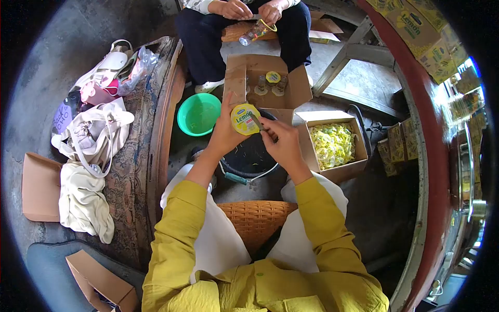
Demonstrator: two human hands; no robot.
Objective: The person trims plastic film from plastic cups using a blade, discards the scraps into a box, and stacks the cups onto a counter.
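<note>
My left hand [224, 131] is wrapped around a container with a round yellow-and-white lemon label [242, 120] on its top, which faces up. My right hand [285, 144] grips a small knife [256, 122] and holds its blade at the right edge of that label. Most of the container's body is hidden behind my fingers. Directly below both hands stands a black bucket [240, 169] with a wire handle. Dark scraps appear inside it, too dim to make out.
A green basin [199, 115] sits left of the bucket. Beyond it, an open cardboard box [237, 78] holds several glass containers. On the right, another box [339, 175] is full of yellow-green strips. Opposite, a person's hands [270, 11] hold a clear container with a yellow ring.
</note>
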